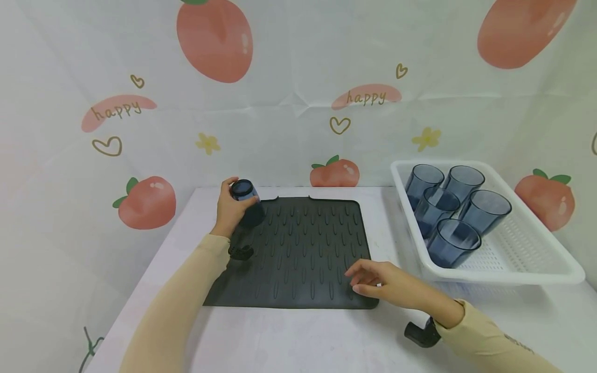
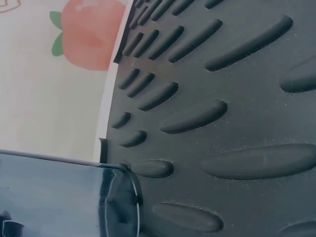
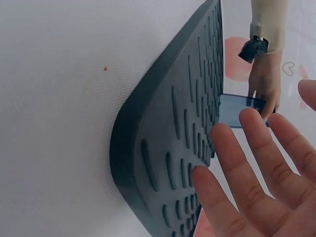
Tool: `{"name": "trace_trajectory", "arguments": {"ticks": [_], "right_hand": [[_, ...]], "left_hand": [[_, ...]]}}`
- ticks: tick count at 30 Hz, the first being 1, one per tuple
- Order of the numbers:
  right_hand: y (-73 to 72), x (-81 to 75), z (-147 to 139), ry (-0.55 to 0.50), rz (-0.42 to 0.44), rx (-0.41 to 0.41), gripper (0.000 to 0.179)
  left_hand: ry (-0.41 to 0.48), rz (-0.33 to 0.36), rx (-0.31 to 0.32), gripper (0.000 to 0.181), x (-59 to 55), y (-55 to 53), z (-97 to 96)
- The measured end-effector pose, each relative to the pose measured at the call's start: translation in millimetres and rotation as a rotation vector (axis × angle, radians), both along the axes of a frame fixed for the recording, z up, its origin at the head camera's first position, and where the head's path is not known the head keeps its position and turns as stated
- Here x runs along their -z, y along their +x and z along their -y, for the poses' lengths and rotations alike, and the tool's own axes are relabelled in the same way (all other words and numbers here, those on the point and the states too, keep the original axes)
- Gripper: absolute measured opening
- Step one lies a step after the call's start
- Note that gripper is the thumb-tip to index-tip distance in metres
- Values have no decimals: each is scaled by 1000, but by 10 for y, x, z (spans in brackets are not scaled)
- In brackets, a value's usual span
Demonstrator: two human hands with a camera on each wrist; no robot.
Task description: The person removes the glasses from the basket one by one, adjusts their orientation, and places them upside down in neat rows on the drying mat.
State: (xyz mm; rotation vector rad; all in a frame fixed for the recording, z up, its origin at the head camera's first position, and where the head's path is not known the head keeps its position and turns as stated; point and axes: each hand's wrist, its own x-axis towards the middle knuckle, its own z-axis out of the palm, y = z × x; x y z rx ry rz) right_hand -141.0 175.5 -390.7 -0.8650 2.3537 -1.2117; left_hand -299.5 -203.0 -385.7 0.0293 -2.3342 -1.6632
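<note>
At the far left corner of a dark ridged drying mat (image 1: 303, 254), my left hand (image 1: 228, 211) grips a blue glass tumbler (image 1: 254, 212). The tumbler is upside down, its thick base upward and its mouth at the mat. In the left wrist view part of the tumbler (image 2: 54, 195) shows at the lower left, beside the mat's ridges; no fingers are clear there. My right hand (image 1: 384, 282) hovers by the mat's near right corner, holding nothing. The right wrist view shows its relaxed, spread fingers (image 3: 256, 173).
A white plastic basket (image 1: 536, 277) stands on the right of the white table (image 1: 280, 342). Several blue tumblers (image 1: 452, 243) are upright in its left part. A printed cloth (image 1: 289, 62) hangs behind the table. Each wrist carries a black camera (image 1: 422, 334).
</note>
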Motion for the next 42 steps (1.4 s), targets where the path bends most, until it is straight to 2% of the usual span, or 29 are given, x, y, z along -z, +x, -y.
{"name": "trace_trajectory", "arguments": {"ticks": [7,12,17,22,26,31,35,42], "right_hand": [[4,10,1,11,26,8,29],[5,20,2,0,20,4,28],[5,30,1,-6,10,4,28],[-1,43,-2,1,21,8,28],[-7,52,5,-5,5,0,28],[-14,58,11,-9,-1,-6,29],[-17,63,4,-8,8,-3,29],[-16,82,-11,-28,7,-11,29]], "left_hand": [[-6,-38,0,78,-37,-14,27],[-28,-74,-27,70,-78,-36,56],[-59,-145,-72,57,-162,-30,50],[-58,-213,-71,51,-283,31,9],[-32,-272,-20,49,-386,93,-63],[-2,-315,90,47,-508,212,-220],[21,-301,196,47,-560,314,-355],[31,-262,362,49,-568,519,-580]]}}
